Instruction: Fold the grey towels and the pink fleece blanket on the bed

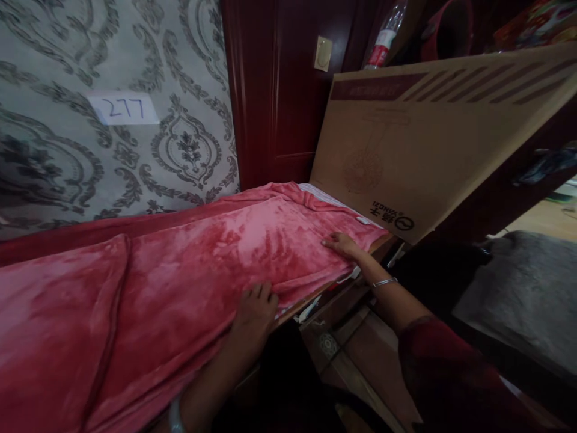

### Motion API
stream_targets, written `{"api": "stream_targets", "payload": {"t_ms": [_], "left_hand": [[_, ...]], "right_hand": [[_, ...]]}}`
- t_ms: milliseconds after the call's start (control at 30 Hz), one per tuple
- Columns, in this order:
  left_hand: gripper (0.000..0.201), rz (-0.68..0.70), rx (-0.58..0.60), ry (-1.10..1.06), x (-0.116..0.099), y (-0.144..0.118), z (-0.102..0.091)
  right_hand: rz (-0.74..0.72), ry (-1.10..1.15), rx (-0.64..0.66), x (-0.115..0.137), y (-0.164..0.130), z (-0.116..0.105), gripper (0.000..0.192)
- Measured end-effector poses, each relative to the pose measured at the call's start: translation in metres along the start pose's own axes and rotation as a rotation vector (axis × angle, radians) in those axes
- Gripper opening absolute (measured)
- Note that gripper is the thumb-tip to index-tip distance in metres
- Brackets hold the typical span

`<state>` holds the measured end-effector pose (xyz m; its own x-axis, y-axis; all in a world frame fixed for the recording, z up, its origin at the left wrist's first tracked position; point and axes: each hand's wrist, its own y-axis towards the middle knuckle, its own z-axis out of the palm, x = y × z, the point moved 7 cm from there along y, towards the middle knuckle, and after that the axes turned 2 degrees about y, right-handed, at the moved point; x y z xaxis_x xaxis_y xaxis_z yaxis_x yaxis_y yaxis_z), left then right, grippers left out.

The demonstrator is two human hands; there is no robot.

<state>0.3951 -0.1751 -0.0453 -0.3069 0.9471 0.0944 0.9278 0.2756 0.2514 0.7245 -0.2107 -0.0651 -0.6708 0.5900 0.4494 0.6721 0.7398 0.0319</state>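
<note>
A pink-red plush blanket [193, 270] lies spread along a narrow table or bench, with a hemmed fold running across its left part. My left hand [256, 310] rests on its near edge, fingers slightly bent and apart, thumb out of sight. Farther right, my right hand [341, 245] lies on the blanket close to its right end, fingers stretched toward the left. Neither hand visibly grips the cloth. Beneath the blanket's far right corner, a striped pale cloth [322, 195] shows.
A large cardboard box [396, 144] leans at the right end, with a plastic bottle [385, 39] behind its top edge. Patterned wallpaper [189, 144] bearing a "277" paper [124, 108] and a dark red door [274, 90] stand behind. A grey plush-covered seat [523, 294] is at right.
</note>
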Motion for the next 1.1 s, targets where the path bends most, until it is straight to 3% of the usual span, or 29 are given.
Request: {"api": "stream_targets", "payload": {"t_ms": [167,233,433,600,767,867,967,1033,1100], "left_hand": [[0.014,0.098,-0.212,0.026,-0.006,-0.007,0.01],[0.016,0.103,-0.246,0.039,-0.005,-0.012,0.017],[0.025,0.086,-0.112,0.077,-0.01,0.002,0.019],[0.022,0.1,-0.083,0.04,-0.026,0.025,0.022],[0.015,0.071,-0.286,0.066,-0.025,0.024,0.046],[0.011,0.059,-0.48,0.085,-0.025,0.018,0.059],[0.009,0.047,-0.677,0.079,-0.025,0.011,0.06],[0.009,0.057,-0.686,0.108,-0.026,0.01,0.056],[0.01,0.069,-0.567,0.133,-0.026,0.011,0.05]], "right_hand": [[-0.053,0.035,-0.022,-0.003,0.001,-0.001,0.023],[-0.061,0.04,-0.03,-0.003,0.001,0.001,0.023],[-0.012,0.022,-0.023,0.001,0.017,0.002,0.024],[0.001,0.035,-0.028,0.029,0.05,0.008,0.028],[-0.017,0.082,-0.031,0.059,0.082,0.018,0.021],[-0.049,0.113,-0.042,0.072,0.101,0.02,0.019],[-0.105,0.142,-0.041,0.087,0.123,0.023,0.015],[-0.142,0.163,-0.032,0.097,0.139,0.027,0.014],[-0.165,0.182,-0.02,0.107,0.156,0.033,0.016]]}}
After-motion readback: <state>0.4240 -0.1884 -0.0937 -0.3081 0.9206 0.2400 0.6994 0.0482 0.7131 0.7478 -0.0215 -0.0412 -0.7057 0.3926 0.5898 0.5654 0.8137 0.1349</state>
